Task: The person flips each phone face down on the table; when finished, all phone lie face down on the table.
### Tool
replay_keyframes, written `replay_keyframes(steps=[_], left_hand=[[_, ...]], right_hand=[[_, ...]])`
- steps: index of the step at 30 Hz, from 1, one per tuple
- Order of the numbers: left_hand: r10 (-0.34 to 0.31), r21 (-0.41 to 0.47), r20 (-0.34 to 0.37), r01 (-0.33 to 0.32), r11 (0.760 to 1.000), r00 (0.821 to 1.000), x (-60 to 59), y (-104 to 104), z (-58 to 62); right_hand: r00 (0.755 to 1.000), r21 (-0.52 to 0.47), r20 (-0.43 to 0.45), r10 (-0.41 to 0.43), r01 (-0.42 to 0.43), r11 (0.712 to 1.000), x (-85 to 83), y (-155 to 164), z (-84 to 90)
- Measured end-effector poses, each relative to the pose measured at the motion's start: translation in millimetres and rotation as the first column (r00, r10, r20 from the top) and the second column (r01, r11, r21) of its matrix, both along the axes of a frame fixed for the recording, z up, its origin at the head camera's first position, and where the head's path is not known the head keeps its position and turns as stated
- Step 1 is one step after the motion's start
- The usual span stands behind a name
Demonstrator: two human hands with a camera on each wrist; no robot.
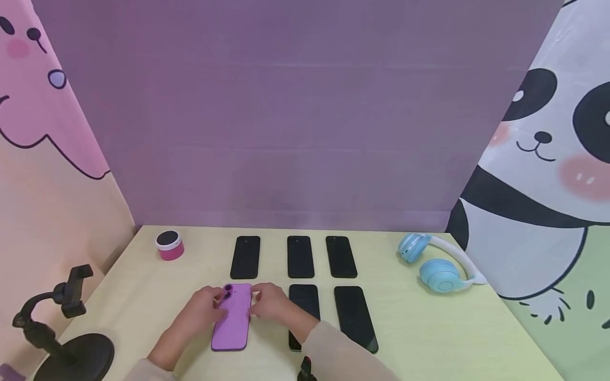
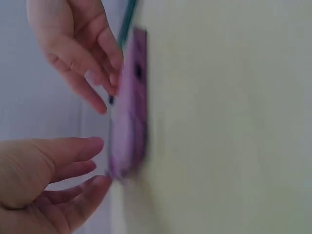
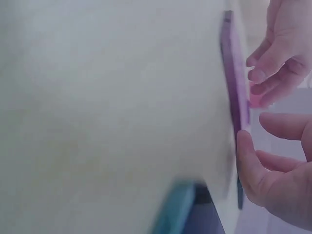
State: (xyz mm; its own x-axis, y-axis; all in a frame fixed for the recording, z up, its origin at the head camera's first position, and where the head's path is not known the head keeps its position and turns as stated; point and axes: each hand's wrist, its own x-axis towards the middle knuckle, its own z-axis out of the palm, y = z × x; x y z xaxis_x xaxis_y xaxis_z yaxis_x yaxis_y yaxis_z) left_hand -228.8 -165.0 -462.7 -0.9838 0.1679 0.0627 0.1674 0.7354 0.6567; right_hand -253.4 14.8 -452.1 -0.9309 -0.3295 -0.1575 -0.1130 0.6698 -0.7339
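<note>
A staged recording booth, not a lived-in room: cartoon backdrops (image 1: 538,159) wall in a pale tabletop (image 1: 429,328), with black phones (image 1: 300,256) laid in neat rows and a phone stand (image 1: 62,328).

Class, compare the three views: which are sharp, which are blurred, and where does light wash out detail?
Head view: sharp, evenly lit, the purple phone crisp. Left wrist view: the phone smeared by blur. Right wrist view: blurred, the table pale and washed out.

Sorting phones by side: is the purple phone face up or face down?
Face down: the purple phone shows its camera lenses and coloured back.
</note>
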Motion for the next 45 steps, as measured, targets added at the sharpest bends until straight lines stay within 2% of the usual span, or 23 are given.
replay_keyframes(steps=[3, 7, 12, 17, 22, 32, 35, 37, 39, 45], left_hand=[[-0.036, 0.016, -0.052, 0.037, 0.999, 0.998, -1.7, 16.7, 7.1], [-0.118, 0.071, -0.077, 0.124, 0.99, 0.99, -9.0, 38.9, 11.2], [-0.191, 0.132, -0.062, 0.198, 0.971, 0.98, -19.9, 61.3, 8.6], [-0.237, 0.213, -0.032, 0.239, 0.948, 0.971, -25.4, 80.9, 5.0], [-0.262, 0.275, 0.018, 0.247, 0.929, 0.965, -26.6, 93.0, -0.2], [-0.243, 0.367, 0.051, 0.208, 0.907, 0.969, -24.2, 105.0, -12.1], [-0.241, 0.377, 0.018, 0.217, 0.901, 0.97, -23.9, 106.6, -14.8], [-0.256, 0.37, -0.028, 0.247, 0.895, 0.966, -23.8, 107.3, -15.0], [-0.26, 0.37, -0.034, 0.254, 0.893, 0.965, -24.5, 108.6, -15.4], [-0.195, 0.334, 0.052, 0.167, 0.928, 0.98, -26.9, 114.4, -15.4]], right_hand=[[1.0, -0.039, 0.012, -0.017, 0.017, 0.999, -2.6, 17.3, 6.4], [1.0, -0.055, -0.011, -0.026, 0.026, 0.998, -4.2, 43.1, 18.3], [0.998, -0.036, -0.053, -0.017, 0.016, 0.999, -1.2, 75.2, 28.7], [0.997, 0.004, -0.059, -0.057, 0.057, 0.998, -2.7, 105.6, 22.4], [0.994, 0.022, -0.047, -0.098, 0.099, 0.995, -5.4, 127.2, 10.6], [0.987, -0.085, 0.084, -0.134, 0.141, 0.986, -2.1, 135.5, -1.6], [0.986, -0.104, 0.087, -0.143, 0.152, 0.983, -1.1, 135.1, -2.6], [0.985, -0.099, 0.082, -0.152, 0.16, 0.982, -0.8, 134.6, -2.4], [0.983, -0.095, 0.081, -0.164, 0.171, 0.981, -0.7, 133.6, -1.6], [0.979, -0.117, 0.075, -0.187, 0.195, 0.974, -2.5, 130.0, -1.6]])
